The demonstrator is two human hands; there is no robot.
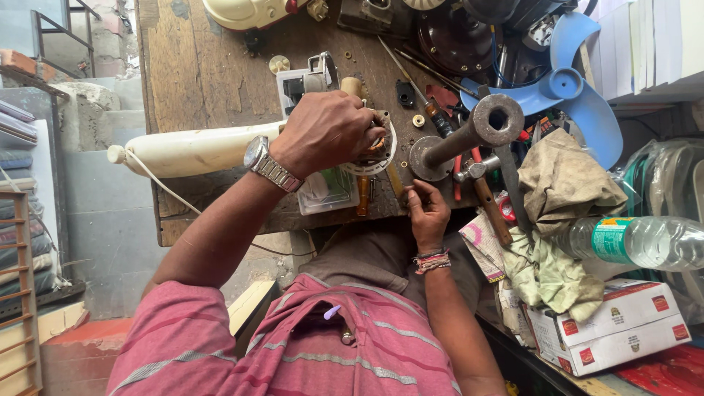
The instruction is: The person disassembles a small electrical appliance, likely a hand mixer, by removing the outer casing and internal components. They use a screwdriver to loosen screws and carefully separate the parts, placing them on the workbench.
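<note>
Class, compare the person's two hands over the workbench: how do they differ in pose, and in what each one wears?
The left hand clamps down on a round motor part; the right hand pinches something too small to tell at the bench edge. The left wrist wears a metal watch, the right wrist thread bracelets. Both are bare.

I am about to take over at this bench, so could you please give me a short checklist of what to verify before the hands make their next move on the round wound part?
1. Left hand has a hold on the round wound part: ok, fingers wrap over it from above.
2. Part supported by the wooden bench: cannot tell, the hand hides its underside.
3. Right hand free: cannot tell, fingertips pinch at the bench edge, anything held is too small to see.
4. Hammer within reach: ok, it lies just right of the right hand.
5. Water bottle clear of the work: ok, it lies far right on rags.
</note>
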